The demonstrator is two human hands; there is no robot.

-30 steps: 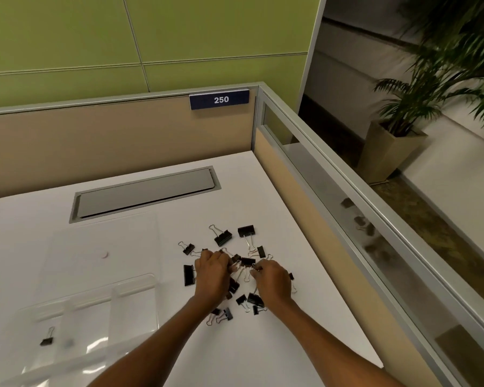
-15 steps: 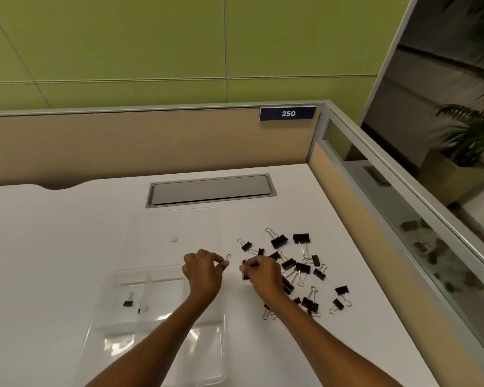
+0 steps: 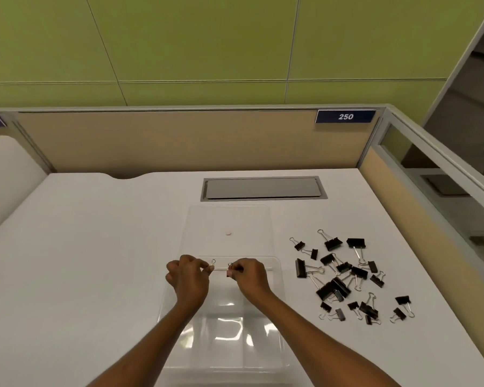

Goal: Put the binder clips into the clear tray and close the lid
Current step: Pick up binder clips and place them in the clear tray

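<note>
A clear compartment tray (image 3: 275, 331) lies on the white desk, its clear lid (image 3: 227, 219) open flat behind it. Both hands hover over the tray's far end. My left hand (image 3: 187, 277) pinches a small binder clip (image 3: 213, 262); only its wire loop shows past the fingers. My right hand (image 3: 249, 277) pinches another small black binder clip (image 3: 230, 269), mostly hidden by fingertips. Several black binder clips (image 3: 344, 277) of mixed sizes lie scattered on the desk right of the tray. My arms hide part of the tray's inside.
A grey cable hatch (image 3: 263, 188) is set into the desk behind the lid. A beige partition (image 3: 179, 141) with a "250" label (image 3: 345, 116) borders the back; a glass-topped partition (image 3: 430, 191) runs along the right. The desk surface (image 3: 81, 261) extends left.
Both hands left the clip pile, each carrying a clip, and moved left over the tray. The camera view swung left, so the pile now sits to the right.
</note>
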